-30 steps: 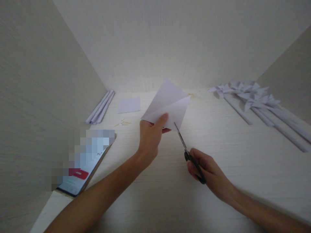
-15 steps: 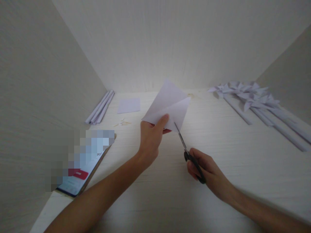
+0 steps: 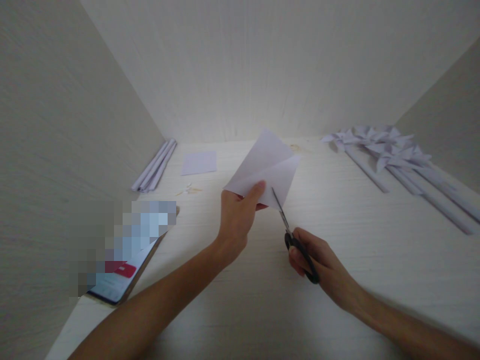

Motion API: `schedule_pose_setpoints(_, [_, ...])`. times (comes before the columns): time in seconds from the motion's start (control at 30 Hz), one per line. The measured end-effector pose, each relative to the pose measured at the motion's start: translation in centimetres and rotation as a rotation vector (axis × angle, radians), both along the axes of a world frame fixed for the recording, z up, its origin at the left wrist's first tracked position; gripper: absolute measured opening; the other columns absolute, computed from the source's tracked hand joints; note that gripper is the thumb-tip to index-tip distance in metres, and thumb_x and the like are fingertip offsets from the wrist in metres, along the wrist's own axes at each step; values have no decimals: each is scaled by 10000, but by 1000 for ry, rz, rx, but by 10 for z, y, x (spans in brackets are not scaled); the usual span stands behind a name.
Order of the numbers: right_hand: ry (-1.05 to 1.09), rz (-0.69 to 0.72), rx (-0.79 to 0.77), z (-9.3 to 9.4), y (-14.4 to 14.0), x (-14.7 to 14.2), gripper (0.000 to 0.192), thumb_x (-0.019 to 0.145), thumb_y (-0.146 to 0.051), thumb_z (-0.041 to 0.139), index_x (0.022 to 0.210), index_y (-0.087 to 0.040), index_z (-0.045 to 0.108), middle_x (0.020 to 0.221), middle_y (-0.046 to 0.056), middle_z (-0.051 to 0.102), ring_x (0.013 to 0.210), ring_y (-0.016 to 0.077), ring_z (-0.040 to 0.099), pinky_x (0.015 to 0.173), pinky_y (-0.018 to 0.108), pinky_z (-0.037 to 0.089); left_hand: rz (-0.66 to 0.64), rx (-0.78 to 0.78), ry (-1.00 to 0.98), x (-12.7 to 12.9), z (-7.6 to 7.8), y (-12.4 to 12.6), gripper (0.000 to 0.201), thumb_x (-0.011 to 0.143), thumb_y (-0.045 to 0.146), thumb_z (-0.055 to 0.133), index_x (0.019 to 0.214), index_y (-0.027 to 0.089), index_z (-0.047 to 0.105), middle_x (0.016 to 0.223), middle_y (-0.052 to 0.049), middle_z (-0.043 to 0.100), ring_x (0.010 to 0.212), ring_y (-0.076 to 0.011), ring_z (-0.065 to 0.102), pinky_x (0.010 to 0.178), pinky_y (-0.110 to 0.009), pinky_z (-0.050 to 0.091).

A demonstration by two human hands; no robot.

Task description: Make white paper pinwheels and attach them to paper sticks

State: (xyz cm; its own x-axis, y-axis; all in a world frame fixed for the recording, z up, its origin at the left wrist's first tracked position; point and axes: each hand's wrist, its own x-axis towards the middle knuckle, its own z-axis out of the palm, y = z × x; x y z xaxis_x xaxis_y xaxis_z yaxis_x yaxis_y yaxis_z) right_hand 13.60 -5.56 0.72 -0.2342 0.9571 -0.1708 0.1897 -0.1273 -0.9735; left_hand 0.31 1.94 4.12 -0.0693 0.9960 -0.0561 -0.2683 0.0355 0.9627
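My fingers [image 3: 258,190] on my left hand [image 3: 237,216] pinch the bottom corner of the folded paper [image 3: 266,169]. I hold it up over the table [image 3: 348,240], with my thumb on the front. My right hand [image 3: 318,262] is curled tight around the black handles of the scissors [image 3: 294,237]. The blades poke up into the bottom edge of the paper, right beside my thumb.

A moment ago the paper was a bit more to the left and higher. Now it sits a little to the right, and the blades are further into it.

I cannot see the fingers behind the paper. I cannot tell how far the blades are open, they are so thin. The phone [image 3: 120,272] by the left wall is partly blurred out. The paper pinwheels [image 3: 386,145] on the right run off the edge.
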Motion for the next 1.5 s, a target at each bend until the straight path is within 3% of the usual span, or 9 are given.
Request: schedule_pose_setpoints(1.5, [-20, -31, -13, 0, 0, -1, 330, 755, -446, 474, 596, -199, 325, 487, -69, 307, 433, 65, 273, 394, 214, 213, 1, -11, -4, 0, 0, -1, 291, 594, 291, 633, 838, 132, 636, 813, -59, 652, 681, -145, 591, 537, -235, 513])
